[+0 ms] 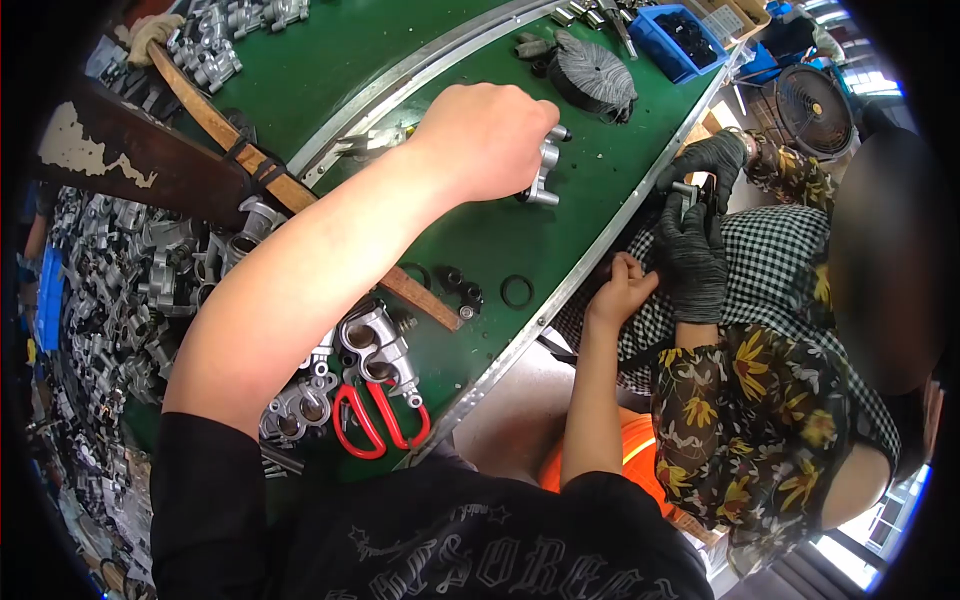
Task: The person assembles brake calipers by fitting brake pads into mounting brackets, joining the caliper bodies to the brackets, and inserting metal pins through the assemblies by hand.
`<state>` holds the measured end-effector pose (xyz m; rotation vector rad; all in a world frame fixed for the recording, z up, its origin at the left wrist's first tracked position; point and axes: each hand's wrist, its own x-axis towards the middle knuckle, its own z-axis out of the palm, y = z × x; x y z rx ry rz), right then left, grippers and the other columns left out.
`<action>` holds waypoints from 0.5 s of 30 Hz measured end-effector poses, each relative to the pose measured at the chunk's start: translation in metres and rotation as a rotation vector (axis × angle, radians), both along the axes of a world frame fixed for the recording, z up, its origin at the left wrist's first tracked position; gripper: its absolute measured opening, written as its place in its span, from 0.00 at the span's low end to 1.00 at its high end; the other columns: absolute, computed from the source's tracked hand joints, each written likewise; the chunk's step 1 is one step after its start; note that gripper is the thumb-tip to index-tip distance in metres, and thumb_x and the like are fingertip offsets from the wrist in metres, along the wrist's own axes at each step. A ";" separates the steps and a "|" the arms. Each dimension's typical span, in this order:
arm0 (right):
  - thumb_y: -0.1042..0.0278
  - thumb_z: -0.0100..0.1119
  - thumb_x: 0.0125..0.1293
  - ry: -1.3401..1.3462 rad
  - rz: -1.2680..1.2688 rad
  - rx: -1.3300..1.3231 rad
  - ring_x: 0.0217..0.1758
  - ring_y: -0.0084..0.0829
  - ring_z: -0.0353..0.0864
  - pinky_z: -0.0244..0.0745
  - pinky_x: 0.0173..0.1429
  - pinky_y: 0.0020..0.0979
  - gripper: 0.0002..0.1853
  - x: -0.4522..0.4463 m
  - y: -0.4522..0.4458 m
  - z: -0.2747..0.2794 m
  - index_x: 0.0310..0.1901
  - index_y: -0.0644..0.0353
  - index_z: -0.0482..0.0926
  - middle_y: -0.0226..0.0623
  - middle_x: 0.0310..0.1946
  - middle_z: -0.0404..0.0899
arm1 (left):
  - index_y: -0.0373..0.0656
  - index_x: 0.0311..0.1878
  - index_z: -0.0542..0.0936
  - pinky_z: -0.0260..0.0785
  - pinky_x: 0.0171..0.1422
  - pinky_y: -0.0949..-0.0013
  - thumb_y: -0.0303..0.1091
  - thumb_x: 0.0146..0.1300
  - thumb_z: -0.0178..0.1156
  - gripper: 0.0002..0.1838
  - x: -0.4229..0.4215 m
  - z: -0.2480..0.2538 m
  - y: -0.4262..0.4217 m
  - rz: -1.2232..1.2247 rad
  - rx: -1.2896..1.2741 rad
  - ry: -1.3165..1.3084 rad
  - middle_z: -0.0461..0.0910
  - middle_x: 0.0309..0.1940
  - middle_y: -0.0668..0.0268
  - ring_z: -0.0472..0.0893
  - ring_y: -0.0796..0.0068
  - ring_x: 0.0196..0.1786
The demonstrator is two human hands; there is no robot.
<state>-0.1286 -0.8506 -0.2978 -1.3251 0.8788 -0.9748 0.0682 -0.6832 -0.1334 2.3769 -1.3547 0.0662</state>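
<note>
My left hand [485, 140] reaches across the green table, back upward, its fingers curled closed around a small silver metal casting [545, 175]. The casting shows past the knuckle side, and the rest of it is hidden under the hand. By the table's right edge, near a co-worker's checked apron, is my right hand [622, 292]. Its fingers are bent inward and closed; whatever lies in them, if anything, cannot be made out. Several black rings, among them a larger O-ring [516, 291], lie below my left hand. Red-handled scissors [362, 425] rest beside larger castings [380, 345] near my body.
A co-worker's dark gloved hands [690, 245] hold a small metal piece at right. A blue bin [680, 42] of black parts and a grey roll [594, 75] are at the back. A wooden strip [425, 297] borders heaped castings [150, 270] at left.
</note>
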 end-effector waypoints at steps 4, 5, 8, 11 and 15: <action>0.81 0.50 0.57 -0.042 -0.033 -0.039 0.25 0.21 0.69 0.64 0.28 0.20 0.15 0.006 0.001 0.001 0.39 0.64 0.54 0.40 0.31 0.72 | 0.41 0.29 0.76 0.71 0.35 0.59 0.27 0.46 0.51 0.06 0.000 0.008 0.001 -0.006 0.057 0.043 0.78 0.26 0.57 0.79 0.57 0.32; 0.81 0.50 0.57 -0.042 -0.026 -0.036 0.25 0.21 0.68 0.64 0.28 0.20 0.15 0.005 0.001 0.001 0.39 0.63 0.55 0.40 0.31 0.72 | 0.41 0.29 0.76 0.71 0.35 0.59 0.27 0.46 0.51 0.06 0.001 0.007 0.001 -0.007 0.049 0.038 0.78 0.26 0.57 0.79 0.56 0.32; 0.80 0.50 0.57 -0.042 -0.007 -0.028 0.24 0.20 0.67 0.64 0.28 0.19 0.14 0.002 0.003 0.003 0.40 0.63 0.55 0.39 0.31 0.72 | 0.41 0.28 0.74 0.70 0.33 0.59 0.28 0.46 0.51 0.05 0.001 0.002 0.000 -0.003 0.017 0.015 0.77 0.24 0.59 0.78 0.57 0.31; 0.80 0.50 0.57 -0.059 0.006 -0.038 0.24 0.20 0.67 0.63 0.28 0.19 0.14 0.003 0.004 0.004 0.40 0.63 0.56 0.39 0.30 0.72 | 0.43 0.25 0.72 0.67 0.29 0.59 0.29 0.46 0.51 0.02 0.002 -0.004 -0.001 0.011 -0.023 -0.028 0.75 0.21 0.63 0.77 0.61 0.29; 0.80 0.51 0.57 -0.041 0.000 -0.047 0.25 0.19 0.67 0.63 0.28 0.19 0.14 0.004 0.007 0.004 0.40 0.64 0.56 0.38 0.31 0.72 | 0.43 0.25 0.72 0.67 0.29 0.59 0.29 0.45 0.51 0.02 0.002 -0.005 -0.001 0.011 -0.030 -0.030 0.75 0.21 0.64 0.77 0.61 0.29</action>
